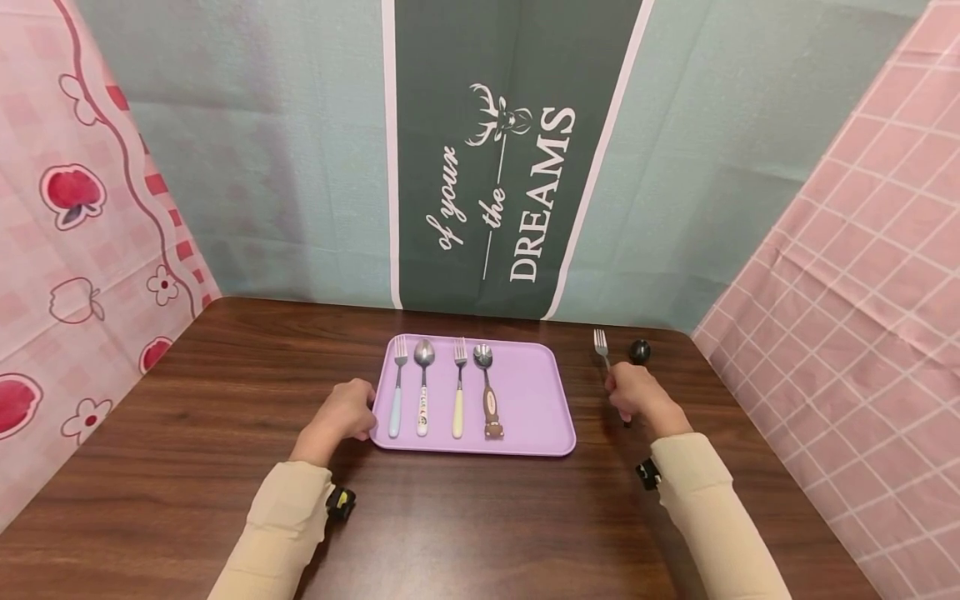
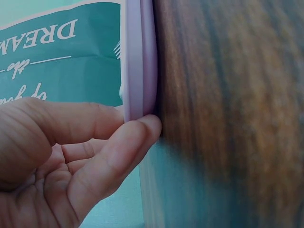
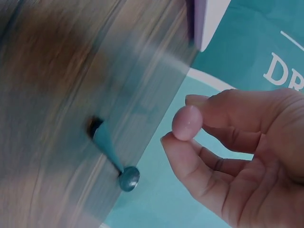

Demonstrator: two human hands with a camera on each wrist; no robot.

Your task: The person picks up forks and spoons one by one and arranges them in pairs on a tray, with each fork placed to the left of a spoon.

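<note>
My left hand [image 1: 347, 410] pinches the left rim of the lilac tray [image 1: 532, 392] between thumb and fingers, plain in the left wrist view. My right hand [image 1: 637, 392] holds a fork [image 1: 601, 343] to the right of the tray, tines pointing away. In the right wrist view its rounded pink handle end [image 3: 187, 122] sits between thumb and fingers. Side by side on the tray lie a blue-handled fork [image 1: 396, 408], a spoon with a patterned white handle [image 1: 423, 408], a yellow-handled fork [image 1: 457, 408] and a spoon with a brown bear handle [image 1: 490, 404].
A dark spoon [image 1: 640, 352] lies on the brown wood table [image 1: 465, 525] beyond my right hand, partly hidden by it. A green cloth [image 1: 322, 167] with lettering hangs behind the table. Pink patterned cloths [image 1: 862, 333] flank both sides.
</note>
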